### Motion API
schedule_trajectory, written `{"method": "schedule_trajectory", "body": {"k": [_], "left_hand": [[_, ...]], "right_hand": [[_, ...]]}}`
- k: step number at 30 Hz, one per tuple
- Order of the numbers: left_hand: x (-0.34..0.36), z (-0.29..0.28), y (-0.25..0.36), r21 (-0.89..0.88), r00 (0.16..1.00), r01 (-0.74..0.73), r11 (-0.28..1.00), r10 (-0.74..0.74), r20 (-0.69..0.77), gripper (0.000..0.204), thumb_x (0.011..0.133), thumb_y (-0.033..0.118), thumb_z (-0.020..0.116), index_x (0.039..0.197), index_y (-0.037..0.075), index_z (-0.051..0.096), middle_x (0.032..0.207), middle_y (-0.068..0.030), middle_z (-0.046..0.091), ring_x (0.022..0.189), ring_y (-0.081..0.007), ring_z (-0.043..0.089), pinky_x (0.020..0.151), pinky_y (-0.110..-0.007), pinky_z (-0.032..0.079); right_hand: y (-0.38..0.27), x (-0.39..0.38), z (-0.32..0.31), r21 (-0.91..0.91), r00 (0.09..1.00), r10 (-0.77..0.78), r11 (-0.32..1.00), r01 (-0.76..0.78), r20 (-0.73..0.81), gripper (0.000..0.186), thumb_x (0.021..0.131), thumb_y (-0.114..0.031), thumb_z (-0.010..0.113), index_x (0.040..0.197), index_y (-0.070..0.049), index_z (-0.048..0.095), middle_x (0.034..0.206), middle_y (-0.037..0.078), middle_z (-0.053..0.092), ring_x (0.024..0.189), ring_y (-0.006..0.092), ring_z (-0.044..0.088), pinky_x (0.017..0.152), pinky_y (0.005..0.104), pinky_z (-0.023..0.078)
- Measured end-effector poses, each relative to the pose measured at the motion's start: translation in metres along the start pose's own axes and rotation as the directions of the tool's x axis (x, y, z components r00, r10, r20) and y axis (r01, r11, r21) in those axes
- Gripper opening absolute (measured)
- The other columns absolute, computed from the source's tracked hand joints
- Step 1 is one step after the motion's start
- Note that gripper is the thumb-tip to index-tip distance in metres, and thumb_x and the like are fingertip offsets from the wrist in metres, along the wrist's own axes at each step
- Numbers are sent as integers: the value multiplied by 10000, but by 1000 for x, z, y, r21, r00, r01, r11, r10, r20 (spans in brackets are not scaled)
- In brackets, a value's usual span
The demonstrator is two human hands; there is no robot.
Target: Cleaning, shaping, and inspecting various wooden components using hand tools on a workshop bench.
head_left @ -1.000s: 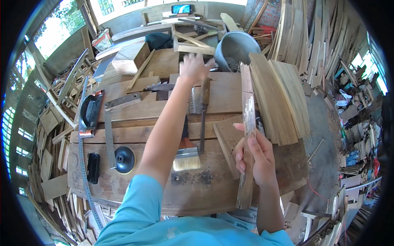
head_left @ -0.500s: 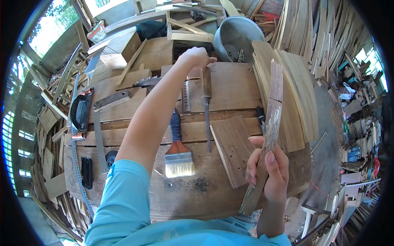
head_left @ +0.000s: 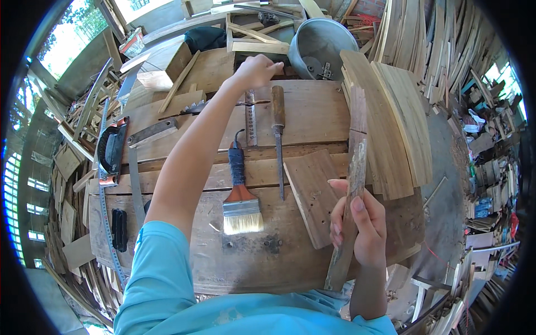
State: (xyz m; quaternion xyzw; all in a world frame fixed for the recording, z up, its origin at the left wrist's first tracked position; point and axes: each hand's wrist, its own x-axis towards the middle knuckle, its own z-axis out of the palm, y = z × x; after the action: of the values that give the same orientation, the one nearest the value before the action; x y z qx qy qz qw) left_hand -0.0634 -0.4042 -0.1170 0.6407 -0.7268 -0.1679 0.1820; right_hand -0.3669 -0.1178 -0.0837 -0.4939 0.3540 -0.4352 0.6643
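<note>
My right hand is wrapped round a narrow, weathered strip of wood, which stands tilted upward in front of me. Stretched to the far side of the bench, my left hand is closed with its fingers curled; whatever it may hold is hidden. Just below it lies a file with a wooden handle, beside a metal ruler and a thin dark tool partly behind my forearm. Nearer to me, a paintbrush with a wrapped handle lies bristles toward me, and a short board rests right of the file.
On the left lie a black-handled tool, a try square, a black block and a measuring tape. A grey bucket stands at the back. Long boards lean over the right edge; scrap wood surrounds the bench.
My left hand has shifted slightly left and farther away, uncovering more of the file handle and the paintbrush. My right hand has moved the wood strip a little to the left.
</note>
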Motion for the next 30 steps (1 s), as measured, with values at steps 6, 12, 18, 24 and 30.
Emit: {"method": "schedule_trajectory", "body": {"k": [6,12,18,24,30], "left_hand": [[-96,-57,76,-33,833,-416,909,367,-414,370,996,208,599,1312,20,636,1174,-224,724,1033,-354,735,879,-444,578],[-249,-56,152,372,569,-724,581,808,-154,643,693,33,696,1326,130,628,1299,-145,613,1220,-331,602,1030,-419,500],[-360,-4,157,503,602,-724,472,788,127,245,690,140,758,882,93,615,919,-58,604,985,-242,599,956,-419,468],[-453,41,157,396,645,-744,539,735,211,287,747,158,796,732,97,516,694,-47,491,709,-249,549,749,-408,439],[-498,79,157,389,684,-709,589,707,177,314,772,139,791,676,105,495,624,-43,494,603,-248,548,639,-385,420]], "right_hand": [[2,-21,4,-91,994,65,994,-57,86,457,1130,-304,411,1421,30,523,723,37,577,574,86,518,536,241,451],[0,-66,6,-188,982,170,970,-153,79,383,1129,-267,401,1329,9,576,689,30,570,576,94,526,547,252,464],[26,-142,3,-463,911,288,877,-127,296,314,1110,-247,428,1172,6,603,650,68,579,566,159,574,546,327,460],[80,-222,13,-566,875,200,819,98,442,270,1082,-257,468,1038,0,538,745,224,637,717,464,622,698,536,491],[120,-270,11,-568,906,138,813,127,401,268,1057,-254,504,1059,12,539,827,250,658,799,473,651,741,569,493]]}}
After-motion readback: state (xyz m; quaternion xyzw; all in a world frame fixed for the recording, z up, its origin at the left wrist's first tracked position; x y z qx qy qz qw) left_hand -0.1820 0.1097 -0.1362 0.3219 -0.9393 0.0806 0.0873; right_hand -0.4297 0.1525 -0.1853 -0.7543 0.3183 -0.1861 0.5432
